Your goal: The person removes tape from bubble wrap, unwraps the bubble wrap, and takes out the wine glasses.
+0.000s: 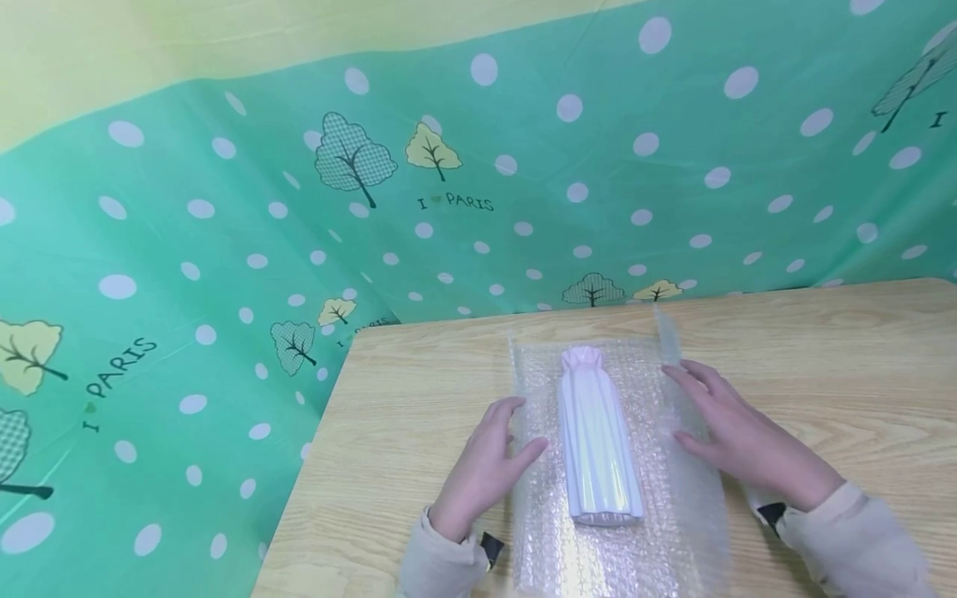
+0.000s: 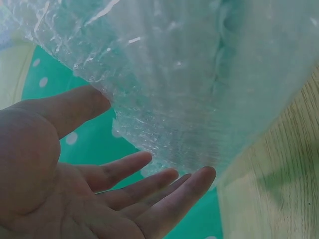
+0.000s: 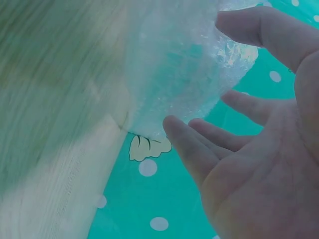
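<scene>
A glossy, pale pleated vase (image 1: 598, 440) lies on its side on a sheet of bubble wrap (image 1: 538, 523), its gathered neck toward the far edge of the table. At the sheet's left edge is my left hand (image 1: 489, 461), thumb spread toward the vase but apart from it. My right hand (image 1: 728, 428) is at the raised right edge, fingers spread. In the left wrist view, the fingertips (image 2: 204, 174) meet the bubble wrap (image 2: 164, 99). The right wrist view has the fingers (image 3: 187, 144) loosely extended beside the clear sheet (image 3: 174, 74).
The wooden table (image 1: 404, 399) extends on both sides of the wrap. Behind it and on the left hangs a green dotted cloth (image 1: 449, 241) printed with trees. The table's far left corner lies close to that cloth.
</scene>
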Motion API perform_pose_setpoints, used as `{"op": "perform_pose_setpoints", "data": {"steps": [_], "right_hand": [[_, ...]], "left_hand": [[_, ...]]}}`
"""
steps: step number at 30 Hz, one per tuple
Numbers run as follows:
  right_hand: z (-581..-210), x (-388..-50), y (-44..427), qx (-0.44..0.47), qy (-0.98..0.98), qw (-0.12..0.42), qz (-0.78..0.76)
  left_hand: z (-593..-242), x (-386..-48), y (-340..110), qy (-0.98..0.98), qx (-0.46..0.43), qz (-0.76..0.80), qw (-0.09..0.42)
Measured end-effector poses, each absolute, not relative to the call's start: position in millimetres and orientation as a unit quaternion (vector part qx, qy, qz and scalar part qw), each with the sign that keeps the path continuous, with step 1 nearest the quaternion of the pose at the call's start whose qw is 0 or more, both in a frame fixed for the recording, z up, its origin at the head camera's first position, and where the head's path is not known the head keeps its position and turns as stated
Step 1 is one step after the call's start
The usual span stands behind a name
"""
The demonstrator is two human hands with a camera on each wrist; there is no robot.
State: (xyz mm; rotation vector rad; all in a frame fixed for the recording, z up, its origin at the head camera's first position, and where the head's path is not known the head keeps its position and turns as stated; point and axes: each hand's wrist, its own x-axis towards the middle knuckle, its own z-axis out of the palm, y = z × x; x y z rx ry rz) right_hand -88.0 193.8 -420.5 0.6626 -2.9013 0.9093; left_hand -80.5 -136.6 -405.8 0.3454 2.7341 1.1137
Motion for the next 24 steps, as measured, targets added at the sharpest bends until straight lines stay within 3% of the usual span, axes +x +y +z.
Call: {"op": "perform_pose_setpoints", "data": {"steps": [24], "right_hand": [[-419.4,-90.5,203.4,0.192,-0.931,-0.022,0.309]], "left_hand": [[-409.2,-83.9,-139.9,0.917,0.096,0.377,0.092]]}}
